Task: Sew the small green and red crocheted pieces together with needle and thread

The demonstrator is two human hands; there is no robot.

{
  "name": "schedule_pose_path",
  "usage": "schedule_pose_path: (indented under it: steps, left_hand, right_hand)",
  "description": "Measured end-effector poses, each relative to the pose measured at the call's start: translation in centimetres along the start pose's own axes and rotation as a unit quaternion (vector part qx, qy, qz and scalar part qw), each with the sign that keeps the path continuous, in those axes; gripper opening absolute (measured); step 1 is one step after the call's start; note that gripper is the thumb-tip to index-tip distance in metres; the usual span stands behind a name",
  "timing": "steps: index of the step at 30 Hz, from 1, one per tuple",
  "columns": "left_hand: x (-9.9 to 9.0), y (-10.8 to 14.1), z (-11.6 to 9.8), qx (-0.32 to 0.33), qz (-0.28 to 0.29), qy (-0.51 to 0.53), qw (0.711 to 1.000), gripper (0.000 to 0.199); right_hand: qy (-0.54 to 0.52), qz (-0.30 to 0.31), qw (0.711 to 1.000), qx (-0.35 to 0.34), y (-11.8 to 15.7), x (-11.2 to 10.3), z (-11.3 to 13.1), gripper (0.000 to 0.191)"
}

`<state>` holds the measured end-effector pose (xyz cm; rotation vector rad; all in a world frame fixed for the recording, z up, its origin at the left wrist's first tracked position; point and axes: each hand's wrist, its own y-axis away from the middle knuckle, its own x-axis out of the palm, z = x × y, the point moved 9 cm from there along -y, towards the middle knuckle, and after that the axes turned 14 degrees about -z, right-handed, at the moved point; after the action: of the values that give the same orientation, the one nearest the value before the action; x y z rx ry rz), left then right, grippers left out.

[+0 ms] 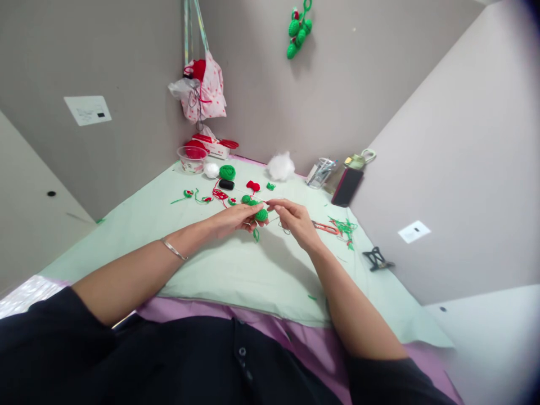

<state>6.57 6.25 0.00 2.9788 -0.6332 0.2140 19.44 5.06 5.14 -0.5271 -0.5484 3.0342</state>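
Together — hands (264, 216) nearly meeting, left (236, 219) low, right (294, 218) angled inward.

And nothing here comes up readable! Over at the back of the desk (253, 264), the box (216, 149) shows red marks and a line of small print on its white side, too tiny to make out. Beside it, the tub (192, 164) carries printing on its wall, blurred. Up on the left wall, the plate (82, 112) has faint dark markings, illegible, and the right wall's plate (409, 232) has marks just as unclear.
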Motion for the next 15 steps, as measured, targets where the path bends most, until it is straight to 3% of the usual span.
schedule_pose_path:
  steps: [4,7,10,15]
  left_hand:
    - [0.0,0.0,0.2,0.002,-0.007,0.01,1.0,0.052]
    - [0.1,-0.1,0.3,0.005,-0.004,0.006,1.0,0.053]
    - [-0.7,-0.4,-0.2,0.038,-0.032,-0.045,0.998,0.057]
    - [-3.9,-0.5,-3.2,0.171,-0.167,-0.169,0.956,0.05]
  right_hand:
    - [0.06,0.035,0.992,-0.102,0.8,1.6,1.8,0.041]
    - [0.106,0.014,0.983,-0.148,1.0,1.7,2.0,0.034]
    - [0.126,-0.016,0.983,-0.129,0.6,1.1,1.1,0.035]
    - [0.138,-0.061,0.985,-0.087,0.1,-0.2,0.1,0.037]
